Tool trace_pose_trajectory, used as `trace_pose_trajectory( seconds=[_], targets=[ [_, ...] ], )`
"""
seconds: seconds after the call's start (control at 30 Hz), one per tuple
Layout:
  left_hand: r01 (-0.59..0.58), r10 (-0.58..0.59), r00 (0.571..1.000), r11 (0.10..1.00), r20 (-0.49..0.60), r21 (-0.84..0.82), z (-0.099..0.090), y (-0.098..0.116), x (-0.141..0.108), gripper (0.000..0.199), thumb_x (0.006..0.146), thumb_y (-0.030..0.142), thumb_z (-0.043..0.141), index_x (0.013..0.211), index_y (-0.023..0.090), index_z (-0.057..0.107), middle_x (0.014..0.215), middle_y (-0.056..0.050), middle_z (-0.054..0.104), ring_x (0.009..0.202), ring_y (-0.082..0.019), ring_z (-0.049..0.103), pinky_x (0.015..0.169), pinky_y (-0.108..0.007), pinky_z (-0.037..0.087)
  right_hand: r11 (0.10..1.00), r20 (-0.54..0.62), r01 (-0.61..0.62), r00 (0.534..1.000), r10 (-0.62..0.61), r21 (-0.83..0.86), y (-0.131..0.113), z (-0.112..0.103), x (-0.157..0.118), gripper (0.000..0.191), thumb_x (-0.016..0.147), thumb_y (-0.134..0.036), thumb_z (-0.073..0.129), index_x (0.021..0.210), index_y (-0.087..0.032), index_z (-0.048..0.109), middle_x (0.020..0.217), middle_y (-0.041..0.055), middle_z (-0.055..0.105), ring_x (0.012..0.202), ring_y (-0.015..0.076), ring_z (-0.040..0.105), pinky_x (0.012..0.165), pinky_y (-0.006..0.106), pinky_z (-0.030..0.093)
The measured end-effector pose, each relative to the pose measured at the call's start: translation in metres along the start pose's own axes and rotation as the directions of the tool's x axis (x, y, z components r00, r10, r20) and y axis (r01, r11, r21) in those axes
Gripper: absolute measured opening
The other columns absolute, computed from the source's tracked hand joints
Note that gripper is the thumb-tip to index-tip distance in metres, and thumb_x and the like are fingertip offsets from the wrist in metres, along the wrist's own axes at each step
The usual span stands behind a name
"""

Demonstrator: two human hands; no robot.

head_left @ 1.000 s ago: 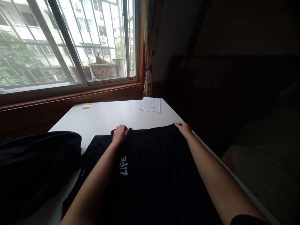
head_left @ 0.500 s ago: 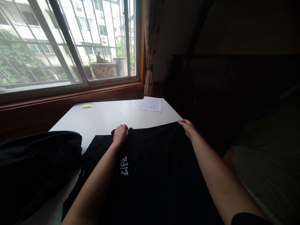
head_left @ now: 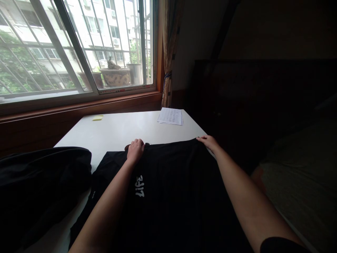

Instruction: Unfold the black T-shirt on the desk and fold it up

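Observation:
A black T-shirt [head_left: 168,182] with white lettering lies spread sideways over the white table [head_left: 116,128]. At its far edge, my left hand [head_left: 135,150] is closed with curled fingers on the cloth. Just beside those fingers, a dark brown rounded object [head_left: 127,148] and a thin pale rim [head_left: 147,143] peek out past the shirt; what they belong to is hidden. My right hand [head_left: 208,141] pinches the shirt's far right corner between thumb and fingers. The stretch of edge between both hands is fairly straight.
Another black garment [head_left: 52,168] is heaped at the left. Printed papers [head_left: 170,116] and a yellow sticky note [head_left: 98,117] lie toward the table's back edge. Behind are a barred window [head_left: 79,45] and a tied curtain [head_left: 167,80]. A greenish cloth surface [head_left: 297,175] is at the right.
My right hand has shifted slightly left with the shirt's corner, uncovering a little of the table's right edge. My left hand stays in place.

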State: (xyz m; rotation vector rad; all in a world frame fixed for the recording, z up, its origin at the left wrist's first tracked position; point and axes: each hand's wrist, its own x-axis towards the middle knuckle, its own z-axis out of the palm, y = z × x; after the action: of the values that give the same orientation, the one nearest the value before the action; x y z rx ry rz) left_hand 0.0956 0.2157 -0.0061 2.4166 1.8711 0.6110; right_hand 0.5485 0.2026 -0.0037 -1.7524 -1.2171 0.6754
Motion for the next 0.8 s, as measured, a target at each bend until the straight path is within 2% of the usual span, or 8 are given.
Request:
trace_pose_trajectory(
  seconds=[0.1,0.27,0.43,0.63,0.8],
  targets=[
    [-0.004,0.004,1.0,1.0,-0.005,-0.002,0.0,0.0,0.0,0.012,0.103,0.032,0.051,0.102,0.022,0.057,0.11,-0.009,0.061,0.103,-0.028,0.056,0.082,-0.036,0.044,1.0,0.022,0.007,1.0,-0.006,-0.03,0.004,0.001,-0.001,0.034,0.069,-0.05,0.083,0.079,-0.018,0.076,0.075,0.0059,0.073,0.073,0.0244,0.067,0.072,0.035,0.053],
    [-0.007,0.006,1.0,1.0,-0.01,-0.005,0.0,0.0,0.0,0.012,0.103,0.032,0.051,0.102,0.022,0.057,0.109,-0.009,0.061,0.102,-0.028,0.056,0.082,-0.036,0.044,0.999,0.049,0.02,0.999,-0.018,-0.034,0.009,0.003,0.003,0.039,0.069,-0.048,0.082,0.096,-0.019,0.079,0.093,0.0065,0.077,0.09,0.0263,0.07,0.086,0.037,0.053],
    [-0.003,0.003,1.0,1.0,-0.008,-0.008,0.001,-0.001,0.0,0.014,0.103,0.033,0.05,0.102,0.022,0.058,0.108,-0.009,0.061,0.102,-0.028,0.056,0.082,-0.037,0.045,0.999,0.122,0.028,0.992,-0.023,-0.041,0.011,0.002,0.008,0.035,0.069,-0.049,0.082,0.089,-0.02,0.08,0.086,0.005,0.078,0.083,0.0256,0.071,0.08,0.035,0.055],
    [0.004,-0.004,1.0,1.0,-0.007,-0.004,0.001,-0.001,0.0,0.014,0.103,0.033,0.05,0.102,0.022,0.058,0.108,-0.009,0.062,0.101,-0.027,0.056,0.081,-0.037,0.044,0.999,0.014,-0.005,1.0,0.006,-0.054,0.019,0.003,0.012,0.037,0.078,-0.053,0.074,0.084,-0.017,0.079,0.078,0.0083,0.076,0.077,0.0266,0.071,0.073,0.035,0.055],
    [0.025,-0.025,1.0,1.0,-0.016,0.003,0.001,0.0,0.0,0.013,0.103,0.032,0.051,0.102,0.022,0.058,0.107,-0.009,0.062,0.101,-0.027,0.057,0.082,-0.036,0.044,0.997,-0.077,-0.018,0.997,0.012,-0.078,0.019,0.01,0.017,0.034,0.077,-0.05,0.075,0.082,-0.016,0.078,0.077,0.0089,0.076,0.083,0.0288,0.072,0.079,0.037,0.055]
  ],
)
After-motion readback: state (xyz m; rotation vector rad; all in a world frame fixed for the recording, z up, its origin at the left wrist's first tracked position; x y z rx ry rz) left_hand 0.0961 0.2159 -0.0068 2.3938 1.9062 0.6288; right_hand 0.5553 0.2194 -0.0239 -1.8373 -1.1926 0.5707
